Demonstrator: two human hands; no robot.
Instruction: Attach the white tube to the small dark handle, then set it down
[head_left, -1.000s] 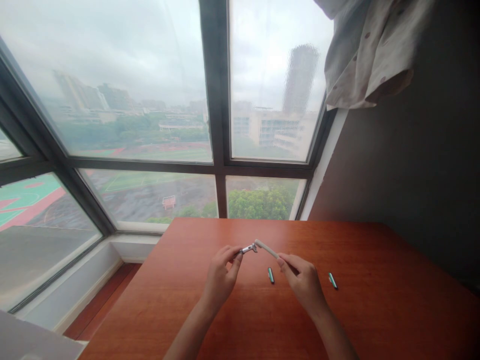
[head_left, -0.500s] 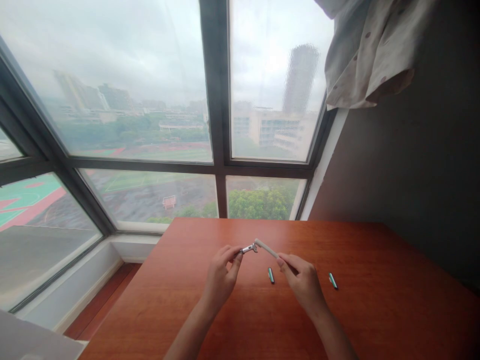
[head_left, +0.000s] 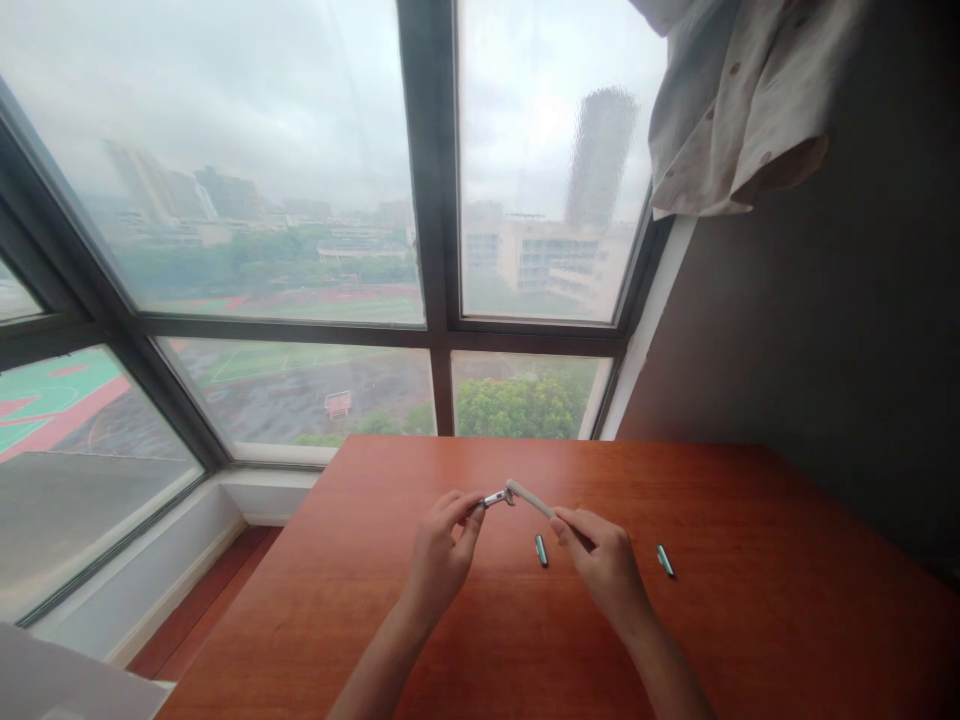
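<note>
My left hand [head_left: 441, 548] is closed in a pinch on a silver razor handle [head_left: 496, 498], its forked head pointing right with no cartridge on it. Closed around the lower end of a pale, slim toothbrush-like stick [head_left: 531, 499] is my right hand [head_left: 604, 555]. The stick's far tip meets the razor's head above the table; bristles cannot be made out. Between my hands, a green and black razor cartridge [head_left: 541, 550] lies on the wood. A second cartridge [head_left: 665, 561] lies to the right of my right hand.
The reddish-brown wooden table [head_left: 315, 590] stretches beneath both hands. Its far edge runs along the framed window [head_left: 442, 335]. A light-coloured garment [head_left: 739, 110] hangs at the upper right, before a dark wall [head_left: 810, 320].
The stick's tip has shifted slightly left onto the razor's head, and my right hand has moved a little left with it. My left hand stays nearly still.
</note>
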